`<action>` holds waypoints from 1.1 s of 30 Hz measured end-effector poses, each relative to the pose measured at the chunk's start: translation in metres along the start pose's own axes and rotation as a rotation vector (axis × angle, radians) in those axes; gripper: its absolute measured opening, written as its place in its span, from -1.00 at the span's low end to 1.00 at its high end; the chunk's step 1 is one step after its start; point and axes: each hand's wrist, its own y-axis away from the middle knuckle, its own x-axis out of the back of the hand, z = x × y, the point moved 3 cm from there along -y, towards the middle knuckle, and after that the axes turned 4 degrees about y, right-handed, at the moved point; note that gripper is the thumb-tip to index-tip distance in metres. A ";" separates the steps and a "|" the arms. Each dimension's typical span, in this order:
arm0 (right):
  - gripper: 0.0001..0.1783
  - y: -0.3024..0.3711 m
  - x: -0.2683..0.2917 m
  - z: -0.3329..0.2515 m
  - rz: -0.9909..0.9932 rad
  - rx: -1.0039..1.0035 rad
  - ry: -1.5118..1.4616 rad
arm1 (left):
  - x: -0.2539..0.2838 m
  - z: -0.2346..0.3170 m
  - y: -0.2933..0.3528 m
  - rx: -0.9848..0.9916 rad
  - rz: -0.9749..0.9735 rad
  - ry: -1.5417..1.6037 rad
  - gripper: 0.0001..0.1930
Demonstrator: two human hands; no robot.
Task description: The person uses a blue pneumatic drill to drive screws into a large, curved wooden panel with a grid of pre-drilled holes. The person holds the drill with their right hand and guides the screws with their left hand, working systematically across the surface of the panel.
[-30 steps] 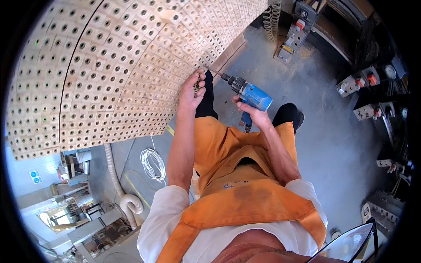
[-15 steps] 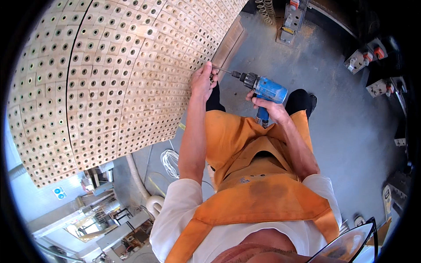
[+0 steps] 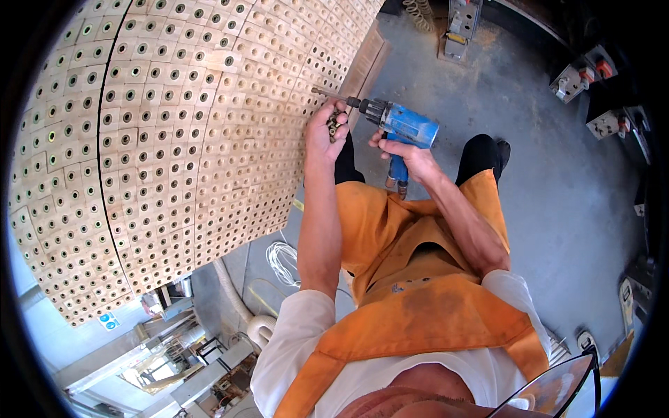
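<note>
My right hand grips the handle of a blue power screwdriver, its fingers closed round it below the body. From its black chuck a long thin bit points left across the wooden blocks. Cupped beside the bit, my left hand holds several small brass-coloured threaded inserts in its palm, thumb and fingertips close under the bit. The blocks are stacked in rows; those on the left have metal-rimmed holes, while many nearer the hands have bare ones. Whether the bit's tip touches a block I cannot tell.
A brown wooden board stands along the stack's right edge. White cable lies coiled on the floor, near a pale hose. Metal machine parts with red and yellow pieces stand at the far right.
The screwdriver and my right hand have moved left and slightly up. The bit now reaches past my left fingertips, and the left palm has turned so the inserts show.
</note>
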 end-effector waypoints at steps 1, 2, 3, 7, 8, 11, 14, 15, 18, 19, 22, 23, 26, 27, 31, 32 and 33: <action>-0.72 0.000 -0.001 0.000 0.002 0.004 0.020 | 0.002 -0.002 0.002 0.049 -0.007 -0.008 -0.81; -0.72 0.001 -0.002 0.000 0.005 0.007 0.041 | 0.005 -0.003 0.004 0.046 0.018 -0.011 -0.80; -0.72 0.001 -0.002 0.000 0.010 0.011 0.063 | 0.006 -0.005 0.006 0.045 0.041 -0.013 -0.78; -0.72 0.002 -0.003 -0.001 0.032 -0.033 0.152 | 0.012 -0.006 0.011 0.039 0.004 0.076 -0.79; -0.72 0.002 -0.004 -0.001 0.033 -0.035 0.141 | 0.015 -0.007 0.012 0.045 0.026 0.066 -0.78; -0.71 0.000 -0.005 0.000 0.025 -0.010 0.072 | 0.012 -0.008 0.015 0.041 0.070 0.028 -0.75; -0.70 0.000 -0.005 0.000 0.029 -0.017 0.041 | 0.004 -0.007 0.017 0.025 0.067 -0.005 -0.74; -0.70 0.001 -0.005 0.000 0.035 -0.027 0.040 | 0.005 -0.007 0.016 0.044 0.053 -0.004 -0.73; -0.70 0.004 -0.002 0.002 0.024 0.017 0.089 | 0.008 -0.005 0.017 0.085 -0.002 0.078 -0.72; -0.70 0.007 0.001 0.001 0.033 0.019 0.127 | 0.010 -0.004 0.018 0.096 -0.022 0.119 -0.72; -0.70 0.025 0.013 -0.006 0.054 -0.016 0.206 | 0.011 0.000 0.016 0.047 -0.033 0.160 -0.70; -0.70 0.031 0.017 -0.010 0.057 -0.054 0.206 | 0.010 0.002 0.014 0.027 -0.018 0.159 -0.68; -0.70 0.038 0.034 -0.008 0.002 -0.047 0.127 | 0.000 0.001 0.012 0.016 0.046 0.053 -0.67; -0.70 0.038 0.039 -0.007 -0.025 -0.053 0.108 | -0.002 -0.001 0.011 0.017 0.036 -0.040 -0.69; -0.72 0.040 0.049 -0.004 -0.040 -0.086 0.055 | -0.009 -0.006 0.013 -0.024 0.115 -0.297 -0.68; -0.71 0.040 0.050 -0.003 -0.026 -0.080 0.100 | -0.009 -0.007 0.011 -0.019 0.143 -0.343 -0.68; -0.70 0.039 0.049 -0.003 -0.017 -0.074 0.145 | -0.009 -0.008 0.008 -0.018 0.173 -0.390 -0.67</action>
